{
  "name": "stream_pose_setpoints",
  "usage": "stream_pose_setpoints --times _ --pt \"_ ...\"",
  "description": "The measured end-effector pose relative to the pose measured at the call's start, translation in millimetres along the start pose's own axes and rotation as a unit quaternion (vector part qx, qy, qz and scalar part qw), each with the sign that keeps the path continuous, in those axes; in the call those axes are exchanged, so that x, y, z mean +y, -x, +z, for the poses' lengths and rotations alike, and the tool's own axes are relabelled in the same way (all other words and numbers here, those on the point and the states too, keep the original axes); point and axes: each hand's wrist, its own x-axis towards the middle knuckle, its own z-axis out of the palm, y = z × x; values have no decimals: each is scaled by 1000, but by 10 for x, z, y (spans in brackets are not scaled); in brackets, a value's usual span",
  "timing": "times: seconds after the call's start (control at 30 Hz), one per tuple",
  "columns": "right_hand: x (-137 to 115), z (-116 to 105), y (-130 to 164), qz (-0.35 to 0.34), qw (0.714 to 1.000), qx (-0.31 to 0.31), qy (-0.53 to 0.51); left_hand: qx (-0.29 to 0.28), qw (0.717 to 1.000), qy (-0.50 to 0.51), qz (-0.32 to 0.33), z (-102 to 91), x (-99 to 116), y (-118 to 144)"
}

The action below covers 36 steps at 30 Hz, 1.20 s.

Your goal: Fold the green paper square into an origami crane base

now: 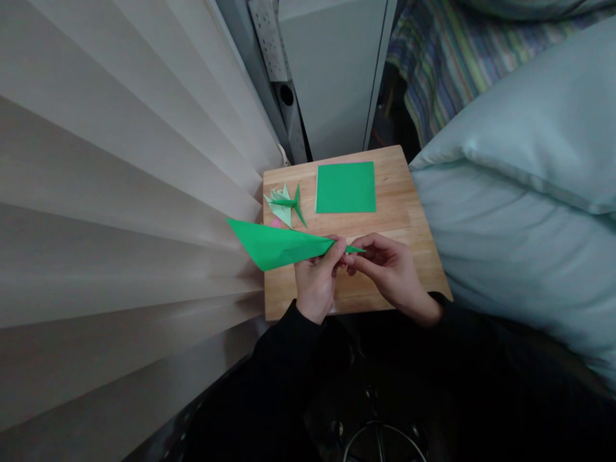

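wooden table point(409, 212), both hands pinch folded green paper point(274, 247)

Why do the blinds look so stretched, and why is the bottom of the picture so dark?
Head view: the wide lens fans out the blinds toward the left edge; light falls on the wooden board and green sheet, while the dark sleeves and floor below lose detail; both hands and the folded paper look sharp, without glare.
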Motion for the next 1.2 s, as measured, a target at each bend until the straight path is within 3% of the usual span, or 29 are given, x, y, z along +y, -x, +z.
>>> stream_pose_setpoints --times 0.5,1.1,1.2 --pt "-17 36 26 1 1000 5 -1 -17 992 -101 79 -35 -8 19" --pt "22 52 59 13 1000 -5 22 29 993 -88 69 -14 32 -8" --pt "78 54 61 21 1000 -3 20 25 995 -84 43 -31 35 -16"
